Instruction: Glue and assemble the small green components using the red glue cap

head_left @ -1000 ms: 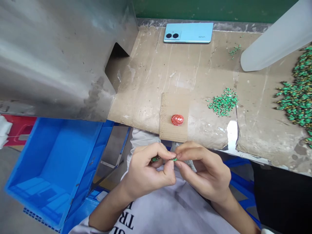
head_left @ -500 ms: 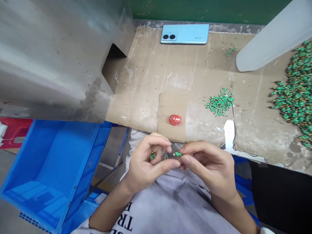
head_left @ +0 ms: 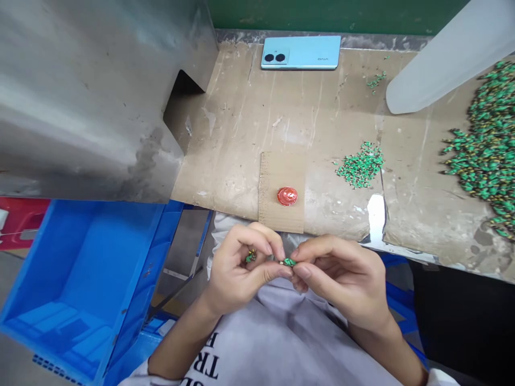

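Over my lap, just off the table's front edge, both hands meet at a tiny green painted piece [head_left: 288,262]. My right hand [head_left: 348,276] pinches it between thumb and index finger. The thumb and fingertips of my left hand [head_left: 237,273] close at its pale left end. Another small green-and-yellow figure [head_left: 251,255] is tucked in the curled fingers of my left hand. Beyond the hands, a blob of glossy red paste [head_left: 287,196] lies on a cardboard strip [head_left: 281,169]. Small green pieces form a loose pile [head_left: 361,166] to its right.
A large heap of green-and-yellow figures [head_left: 488,145] covers the table's right side. A white cylinder [head_left: 438,64] leans in above it. A light blue phone [head_left: 308,53] lies at the back. At left stand a metal housing [head_left: 88,96] and a blue crate [head_left: 88,257].
My left fingertips have moved in and closed at the green piece's end, where a gap was before. The piece has shifted slightly left and down. The whole view has shifted a little.
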`<action>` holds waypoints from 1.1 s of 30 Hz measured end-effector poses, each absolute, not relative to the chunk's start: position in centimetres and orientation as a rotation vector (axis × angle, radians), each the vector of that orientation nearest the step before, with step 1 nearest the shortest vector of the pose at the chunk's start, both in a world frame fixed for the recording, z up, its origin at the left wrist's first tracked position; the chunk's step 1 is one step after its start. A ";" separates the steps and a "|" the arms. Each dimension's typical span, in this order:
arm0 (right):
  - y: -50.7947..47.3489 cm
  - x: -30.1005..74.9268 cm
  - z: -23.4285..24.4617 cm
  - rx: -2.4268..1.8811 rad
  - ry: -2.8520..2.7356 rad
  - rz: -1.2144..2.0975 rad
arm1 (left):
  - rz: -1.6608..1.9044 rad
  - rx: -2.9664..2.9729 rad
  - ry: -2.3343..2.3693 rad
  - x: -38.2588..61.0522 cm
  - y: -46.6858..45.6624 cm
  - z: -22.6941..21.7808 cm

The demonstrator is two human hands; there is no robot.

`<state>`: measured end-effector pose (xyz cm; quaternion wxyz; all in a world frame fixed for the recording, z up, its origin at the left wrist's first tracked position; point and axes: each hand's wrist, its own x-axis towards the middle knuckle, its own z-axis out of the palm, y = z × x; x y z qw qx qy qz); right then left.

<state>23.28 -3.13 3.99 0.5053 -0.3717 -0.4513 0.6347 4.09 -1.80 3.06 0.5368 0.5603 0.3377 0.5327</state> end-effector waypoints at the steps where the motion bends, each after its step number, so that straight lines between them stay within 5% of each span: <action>1: -3.1 23.3 4.0 -0.895 -1.097 1.528 | 1.274 1.336 0.799 4.1 -1.7 3.0; 14: -3.0 23.5 2.5 -1.014 -1.205 1.400 | 1.306 1.045 0.948 5.0 -2.3 1.8; 26: 2.9 36.4 -1.2 -1.322 -0.644 0.483 | 1.106 0.175 1.121 3.5 -1.5 2.9; 33: 2.4 35.4 -2.3 -1.692 -1.252 0.146 | 1.073 0.074 1.078 4.0 -1.1 3.7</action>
